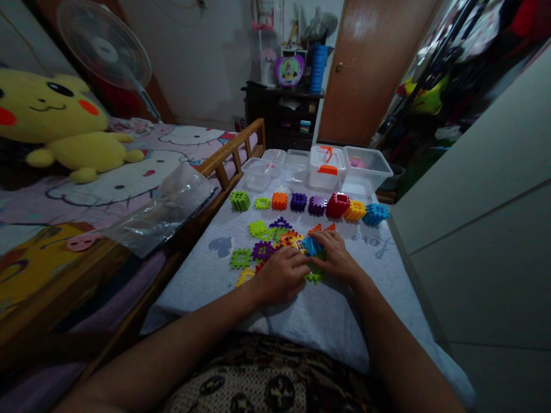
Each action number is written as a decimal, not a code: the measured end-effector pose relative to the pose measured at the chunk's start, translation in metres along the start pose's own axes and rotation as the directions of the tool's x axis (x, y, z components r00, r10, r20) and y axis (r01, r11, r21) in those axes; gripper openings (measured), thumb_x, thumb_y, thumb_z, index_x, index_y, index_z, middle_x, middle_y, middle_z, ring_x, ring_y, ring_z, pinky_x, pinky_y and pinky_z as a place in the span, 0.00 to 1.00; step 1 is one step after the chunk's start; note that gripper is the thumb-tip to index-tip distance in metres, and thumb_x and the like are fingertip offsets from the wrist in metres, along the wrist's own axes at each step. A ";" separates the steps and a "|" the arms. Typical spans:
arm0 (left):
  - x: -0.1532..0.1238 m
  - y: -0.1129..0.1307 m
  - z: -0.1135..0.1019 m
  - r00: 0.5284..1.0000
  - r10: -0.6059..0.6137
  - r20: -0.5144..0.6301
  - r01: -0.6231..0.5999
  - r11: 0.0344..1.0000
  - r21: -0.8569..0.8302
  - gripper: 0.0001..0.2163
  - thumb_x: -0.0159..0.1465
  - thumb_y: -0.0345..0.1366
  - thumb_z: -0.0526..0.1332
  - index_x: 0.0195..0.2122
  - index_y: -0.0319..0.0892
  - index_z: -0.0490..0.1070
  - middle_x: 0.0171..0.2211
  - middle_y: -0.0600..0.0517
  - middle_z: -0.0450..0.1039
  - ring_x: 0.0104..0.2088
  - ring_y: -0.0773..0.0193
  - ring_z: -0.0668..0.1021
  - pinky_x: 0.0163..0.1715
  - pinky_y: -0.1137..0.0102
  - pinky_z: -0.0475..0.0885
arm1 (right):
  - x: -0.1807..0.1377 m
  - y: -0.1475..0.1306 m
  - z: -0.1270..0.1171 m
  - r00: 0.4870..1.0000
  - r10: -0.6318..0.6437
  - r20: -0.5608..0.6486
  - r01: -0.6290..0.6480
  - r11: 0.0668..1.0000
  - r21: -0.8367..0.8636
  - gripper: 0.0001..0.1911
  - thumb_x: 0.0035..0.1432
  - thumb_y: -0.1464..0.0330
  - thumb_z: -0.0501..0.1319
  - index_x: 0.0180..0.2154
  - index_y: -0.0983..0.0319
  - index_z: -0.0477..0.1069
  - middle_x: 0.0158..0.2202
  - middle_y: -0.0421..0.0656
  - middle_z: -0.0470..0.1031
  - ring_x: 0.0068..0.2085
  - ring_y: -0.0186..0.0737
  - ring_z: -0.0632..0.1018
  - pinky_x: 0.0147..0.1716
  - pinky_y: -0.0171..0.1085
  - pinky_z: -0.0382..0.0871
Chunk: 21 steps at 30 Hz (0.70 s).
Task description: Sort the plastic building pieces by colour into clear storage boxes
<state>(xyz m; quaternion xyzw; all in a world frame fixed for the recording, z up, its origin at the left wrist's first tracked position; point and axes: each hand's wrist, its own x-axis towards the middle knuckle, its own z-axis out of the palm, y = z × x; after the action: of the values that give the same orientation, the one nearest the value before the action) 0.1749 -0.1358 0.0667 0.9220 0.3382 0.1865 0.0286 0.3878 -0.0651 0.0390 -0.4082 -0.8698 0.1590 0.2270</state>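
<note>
Notched plastic building tiles lie in a loose pile in front of me, among them a purple tile point(262, 250), a green tile point(241, 258) and a yellow tile point(245, 277). My left hand point(284, 275) rests over the near side of the pile with its fingers curled; whatever is under them is hidden. Close beside it, my right hand point(336, 255) has its fingers closed on blue tiles point(311, 246) at the pile's right side. Orange tiles point(289, 238) lie just beyond my left hand, and a light green tile point(314, 277) shows between the hands.
Behind the pile, tiles stand stacked by colour in a row, from a green stack point(240, 200) to a blue stack point(376, 214). Clear plastic containers point(257, 174) and an orange-handled box point(326, 172) line the far edge. A wooden bed rail point(228, 150) borders the left; a pale cabinet point(482, 229) borders the right.
</note>
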 end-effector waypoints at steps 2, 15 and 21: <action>0.000 0.005 0.006 1.000 0.003 0.018 -0.004 0.999 0.034 0.04 0.65 0.33 0.57 0.37 0.42 0.71 0.42 0.47 0.74 0.45 0.55 0.73 0.49 0.59 0.69 | 0.001 -0.002 0.002 1.000 -0.001 0.005 0.001 1.000 -0.007 0.28 0.53 0.64 0.66 0.56 0.59 0.68 0.54 0.50 0.73 0.53 0.55 0.69 0.55 0.52 0.59; 0.004 0.006 0.020 0.999 -0.041 -0.004 0.041 0.998 0.040 0.05 0.65 0.32 0.57 0.36 0.40 0.72 0.39 0.47 0.75 0.41 0.57 0.74 0.42 0.61 0.69 | 0.008 -0.009 0.009 0.999 0.046 -0.006 -0.046 0.997 -0.067 0.25 0.52 0.62 0.65 0.52 0.60 0.72 0.51 0.50 0.69 0.53 0.54 0.66 0.54 0.51 0.58; 0.001 0.007 0.018 1.000 -0.016 0.003 0.016 0.999 0.046 0.07 0.66 0.31 0.55 0.33 0.41 0.71 0.35 0.49 0.73 0.38 0.59 0.73 0.41 0.62 0.69 | 0.010 -0.007 0.006 0.995 0.088 -0.050 -0.091 0.994 -0.064 0.13 0.51 0.68 0.63 0.41 0.61 0.73 0.47 0.48 0.71 0.50 0.50 0.67 0.52 0.47 0.58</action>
<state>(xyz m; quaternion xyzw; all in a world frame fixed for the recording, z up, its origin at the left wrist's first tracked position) 0.1868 -0.1388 0.0513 0.9199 0.3498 0.1769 0.0093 0.3751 -0.0623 0.0400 -0.4576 -0.8499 0.1302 0.2265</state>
